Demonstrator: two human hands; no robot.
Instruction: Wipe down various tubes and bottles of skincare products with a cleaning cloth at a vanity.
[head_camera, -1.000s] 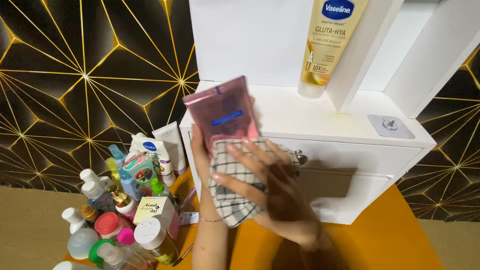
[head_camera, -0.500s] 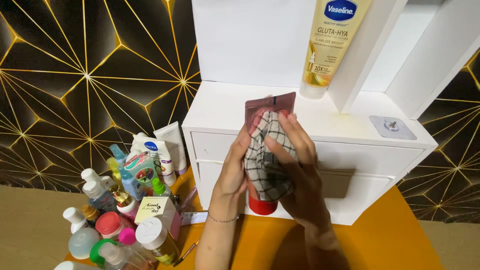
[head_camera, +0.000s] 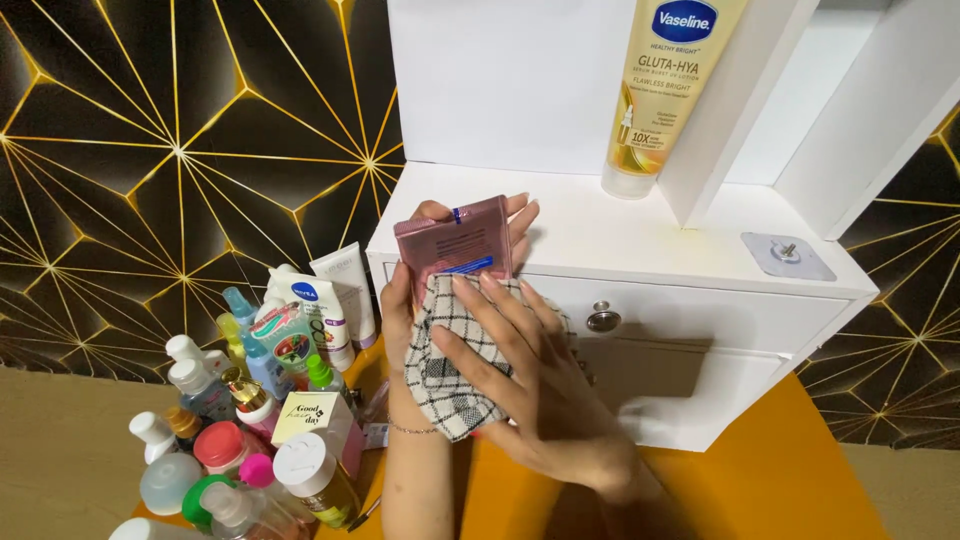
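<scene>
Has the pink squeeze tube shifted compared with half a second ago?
Yes. The pink squeeze tube has turned to show its flat printed face again and sits left of the round drawer knob, further than before.
</scene>
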